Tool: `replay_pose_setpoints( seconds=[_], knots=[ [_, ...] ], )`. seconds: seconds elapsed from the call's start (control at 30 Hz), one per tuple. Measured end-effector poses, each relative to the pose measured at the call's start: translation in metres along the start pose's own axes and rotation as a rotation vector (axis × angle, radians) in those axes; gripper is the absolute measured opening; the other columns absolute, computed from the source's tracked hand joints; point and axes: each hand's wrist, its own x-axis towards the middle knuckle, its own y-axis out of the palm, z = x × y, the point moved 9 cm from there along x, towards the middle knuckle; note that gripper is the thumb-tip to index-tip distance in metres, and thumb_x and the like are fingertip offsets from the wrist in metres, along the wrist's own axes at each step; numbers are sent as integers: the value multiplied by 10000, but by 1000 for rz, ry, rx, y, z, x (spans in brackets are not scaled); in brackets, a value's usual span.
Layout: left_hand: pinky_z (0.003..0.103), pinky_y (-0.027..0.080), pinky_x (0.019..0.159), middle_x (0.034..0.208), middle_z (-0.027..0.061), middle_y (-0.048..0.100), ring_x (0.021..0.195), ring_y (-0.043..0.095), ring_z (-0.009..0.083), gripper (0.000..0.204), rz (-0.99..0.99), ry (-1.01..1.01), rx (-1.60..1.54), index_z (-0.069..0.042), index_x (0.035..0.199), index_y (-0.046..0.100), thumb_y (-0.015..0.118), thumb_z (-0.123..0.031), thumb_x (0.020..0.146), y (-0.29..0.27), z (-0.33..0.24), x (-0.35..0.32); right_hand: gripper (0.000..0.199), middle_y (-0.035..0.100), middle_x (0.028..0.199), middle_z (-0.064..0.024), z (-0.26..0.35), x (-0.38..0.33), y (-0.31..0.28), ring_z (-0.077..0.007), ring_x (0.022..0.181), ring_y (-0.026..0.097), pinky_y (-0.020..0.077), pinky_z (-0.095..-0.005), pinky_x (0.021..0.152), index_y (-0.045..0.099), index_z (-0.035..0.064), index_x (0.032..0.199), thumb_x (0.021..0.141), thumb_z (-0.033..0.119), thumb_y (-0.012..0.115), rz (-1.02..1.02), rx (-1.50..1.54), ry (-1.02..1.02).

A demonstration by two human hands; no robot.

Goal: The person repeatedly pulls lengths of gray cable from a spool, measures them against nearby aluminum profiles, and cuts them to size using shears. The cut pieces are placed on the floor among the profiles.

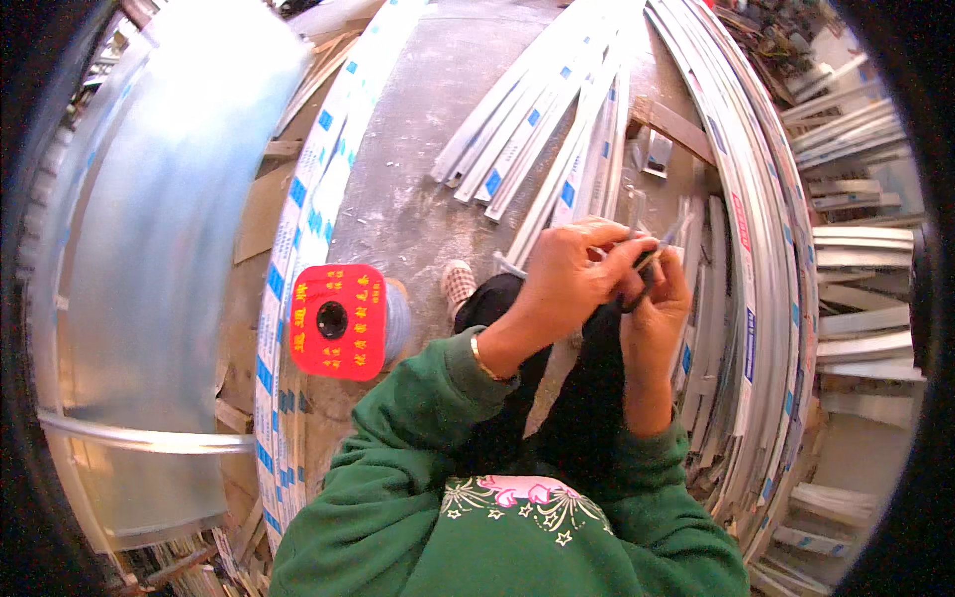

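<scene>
My left hand (582, 271) is closed, its thumb and fingers pinched together in front of my lap. What it pinches is too small and too covered to make out. Against its fingertips is my right hand (659, 313), closed around a dark-handled tool with narrow, pale blades (676, 231) pointing up and away, which looks like a pair of scissors. The fingers partly hide its handles. Beyond the hands, long white metal profiles (587, 164) with blue-marked film lie on the floor. To my left stands a spool (360, 343) with a red square end and pale grey-blue strip wound on it.
Long film-wrapped profiles (298, 239) run along the left, beside a large translucent sheet (169, 259). More long profiles (761, 239) curve past on the right, with stacked short lengths (865, 259) beyond. A wooden bar (674, 129) lies across the far right. A checkered shoe (458, 284) shows near the spool.
</scene>
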Motion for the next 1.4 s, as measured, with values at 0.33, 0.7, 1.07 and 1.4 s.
replay_pose_setpoints(
  seconds=[0.33, 0.7, 1.07, 1.4],
  knots=[
    [314, 498, 720, 875, 88, 627, 762, 580, 159, 281, -744, 592, -235, 4, 1044, 628, 407, -164, 1007, -212, -120, -48, 314, 677, 994, -174, 15, 3, -17, -231, 853, 692, 574, -278, 648, 539, -11, 1177, 908, 103, 655, -5, -12, 73],
    [239, 390, 511, 792, 36, 558, 624, 503, 130, 190, -594, 685, 1106, 15, 984, 623, 453, 18, 899, -116, -143, -65, 328, 669, 979, -162, 20, 3, -47, -198, 806, 670, 532, -240, 596, 522, -1, 1222, 941, 138, 617, -123, 267, 32],
    [276, 412, 515, 610, 64, 574, 551, 555, 101, 213, -286, -8, 892, -16, 1050, 676, 514, -133, 976, -196, 47, 26, 571, 662, 960, -149, 11, 7, -65, -192, 714, 650, 508, -252, 530, 389, -25, 1375, 948, 290, 599, -178, 575, 189],
    [487, 485, 697, 741, 188, 646, 759, 636, 396, 275, 230, -64, 1267, -10, 803, 612, 546, -246, 928, -210, 281, 138, 396, 681, 976, -149, -24, 85, -154, -142, 732, 649, 485, -205, 558, 519, -31, 1245, 939, 193, 635, -246, -365, 286]
  ],
)
